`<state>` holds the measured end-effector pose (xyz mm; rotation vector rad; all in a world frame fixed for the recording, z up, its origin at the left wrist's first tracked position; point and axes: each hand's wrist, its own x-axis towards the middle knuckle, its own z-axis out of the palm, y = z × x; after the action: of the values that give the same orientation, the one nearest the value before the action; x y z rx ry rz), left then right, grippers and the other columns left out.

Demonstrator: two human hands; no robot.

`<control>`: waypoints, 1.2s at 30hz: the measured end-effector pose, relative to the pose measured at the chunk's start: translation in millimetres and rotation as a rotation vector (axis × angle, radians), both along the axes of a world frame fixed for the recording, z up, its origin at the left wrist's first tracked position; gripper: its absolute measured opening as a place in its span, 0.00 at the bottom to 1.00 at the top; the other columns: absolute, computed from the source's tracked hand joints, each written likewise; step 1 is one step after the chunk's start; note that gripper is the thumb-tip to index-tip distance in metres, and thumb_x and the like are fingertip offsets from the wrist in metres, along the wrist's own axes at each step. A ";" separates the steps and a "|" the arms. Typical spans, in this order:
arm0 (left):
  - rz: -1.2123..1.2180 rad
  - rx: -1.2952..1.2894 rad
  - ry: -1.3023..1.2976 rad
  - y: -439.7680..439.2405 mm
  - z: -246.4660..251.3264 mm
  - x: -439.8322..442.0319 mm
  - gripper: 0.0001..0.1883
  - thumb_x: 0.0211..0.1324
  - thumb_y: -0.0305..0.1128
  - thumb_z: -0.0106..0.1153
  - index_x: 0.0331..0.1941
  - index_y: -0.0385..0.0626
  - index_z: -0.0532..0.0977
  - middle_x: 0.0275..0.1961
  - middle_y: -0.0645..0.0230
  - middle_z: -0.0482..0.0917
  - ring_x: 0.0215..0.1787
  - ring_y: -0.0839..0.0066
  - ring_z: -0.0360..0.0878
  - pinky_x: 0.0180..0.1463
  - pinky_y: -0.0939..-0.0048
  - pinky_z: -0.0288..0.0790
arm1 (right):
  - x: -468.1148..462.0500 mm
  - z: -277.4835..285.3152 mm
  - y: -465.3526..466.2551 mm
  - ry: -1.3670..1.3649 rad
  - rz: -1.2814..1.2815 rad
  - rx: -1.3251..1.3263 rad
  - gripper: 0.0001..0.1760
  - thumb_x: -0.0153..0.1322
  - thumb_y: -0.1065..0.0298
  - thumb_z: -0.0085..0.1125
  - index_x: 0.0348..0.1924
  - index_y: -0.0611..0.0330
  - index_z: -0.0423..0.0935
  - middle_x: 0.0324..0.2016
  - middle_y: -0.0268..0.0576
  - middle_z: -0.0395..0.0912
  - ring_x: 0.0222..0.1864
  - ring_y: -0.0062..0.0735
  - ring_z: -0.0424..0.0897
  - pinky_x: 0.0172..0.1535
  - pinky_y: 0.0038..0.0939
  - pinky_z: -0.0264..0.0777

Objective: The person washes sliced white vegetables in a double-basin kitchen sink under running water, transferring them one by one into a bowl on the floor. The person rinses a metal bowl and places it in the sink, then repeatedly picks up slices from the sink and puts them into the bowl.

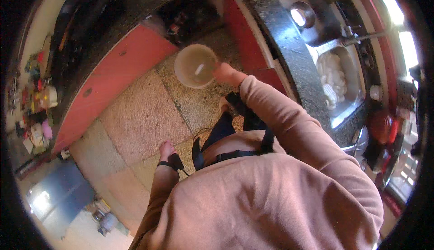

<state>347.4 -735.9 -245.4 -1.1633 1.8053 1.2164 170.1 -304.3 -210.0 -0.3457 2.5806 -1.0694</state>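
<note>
My right hand (226, 73) grips the rim of a round, pale, translucent bowl or tub (195, 55), held out over the tiled floor (142, 114). A small white bright spot or object shows inside the tub; I cannot tell which. My left hand (166, 150) hangs low at my side with a dark strap around the wrist, away from the tub. Its fingers are too small and blurred to read.
A black stone counter (284, 46) runs along the right, with a steel sink (356, 80) holding several pale items and a tap (356, 39) above. Red cabinet doors (118, 66) stand at the left, below another dark counter. An open dark recess (190, 9) lies ahead.
</note>
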 end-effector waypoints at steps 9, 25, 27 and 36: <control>-0.003 0.117 0.009 70.3 5.0 -83.4 0.11 0.51 0.39 0.46 0.37 0.47 0.64 0.20 0.69 0.63 0.18 0.74 0.61 0.18 0.70 0.59 | 107.3 154.5 130.4 -0.575 -0.693 -0.921 0.16 0.67 0.61 0.47 0.43 0.62 0.68 0.33 0.44 0.75 0.30 0.30 0.76 0.34 0.28 0.72; -0.369 0.010 0.056 237.2 52.4 -132.7 0.16 0.52 0.39 0.45 0.46 0.50 0.67 0.28 0.71 0.66 0.25 0.78 0.64 0.20 0.77 0.66 | 151.8 -0.3 477.7 -0.158 -1.409 -0.465 0.25 0.59 0.68 0.55 0.48 0.64 0.63 0.38 0.48 0.71 0.36 0.36 0.74 0.38 0.28 0.70; -0.366 0.061 0.061 244.2 57.1 -128.0 0.15 0.53 0.37 0.44 0.45 0.49 0.67 0.24 0.73 0.65 0.21 0.79 0.63 0.18 0.79 0.65 | 137.1 -24.3 476.7 -0.059 -1.411 -0.243 0.28 0.56 0.67 0.58 0.48 0.65 0.63 0.39 0.49 0.71 0.38 0.39 0.73 0.40 0.30 0.69; -0.419 -0.072 -0.083 225.1 49.0 -113.0 0.16 0.54 0.37 0.43 0.48 0.53 0.66 0.30 0.72 0.68 0.22 0.79 0.63 0.18 0.79 0.60 | 152.4 -2.6 483.8 -0.189 -1.425 -0.029 0.31 0.53 0.59 0.61 0.47 0.63 0.66 0.37 0.52 0.73 0.40 0.44 0.73 0.42 0.35 0.68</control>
<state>234.4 -510.8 -196.4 -0.8026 1.9188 0.8547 322.5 179.5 -212.6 1.7138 2.3974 -1.3288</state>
